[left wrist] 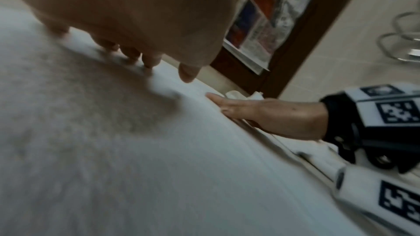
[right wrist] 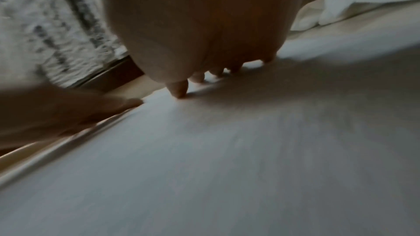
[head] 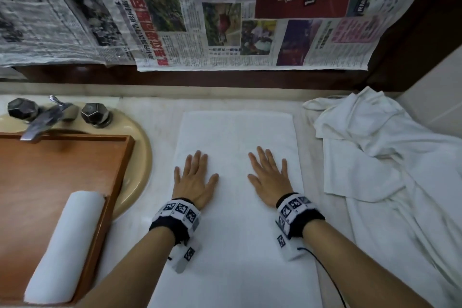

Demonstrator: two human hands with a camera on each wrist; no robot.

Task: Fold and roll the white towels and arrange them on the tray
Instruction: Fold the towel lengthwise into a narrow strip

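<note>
While the folded towel [head: 235,182] is lying flat along the middle of the counter [head: 160,102], it is being pressed down by both palms. The left hand [head: 193,179] and the right hand [head: 268,177] are being held open, fingers straight and spread, with nothing gripped; in the wrist views the fingertips [left wrist: 150,62] are being shown touching the cloth. One rolled towel [head: 65,245] is already lying in the wooden tray [head: 120,157], which is being propped over the sink [head: 142,157] at about nine o'clock from the hands. At three o'clock a heap of loose towels [head: 390,162] is waiting, just beside the flat one.

Smoothing before the roll is judged to be the step in hand. Trouble is likely to be caused by uneven pressure: if one side is being pushed harder, the layers could be dragged askew and the roll would come out tapered. Should the rolling be started loosely, the bundle may be slackening when lifted and opening over the tray. The loose heap could also be caught by the right wrist and pulled along. The tray, perched on the basin rim under the tap [head: 37,125], might be tipped by a heavy set-down.
</note>
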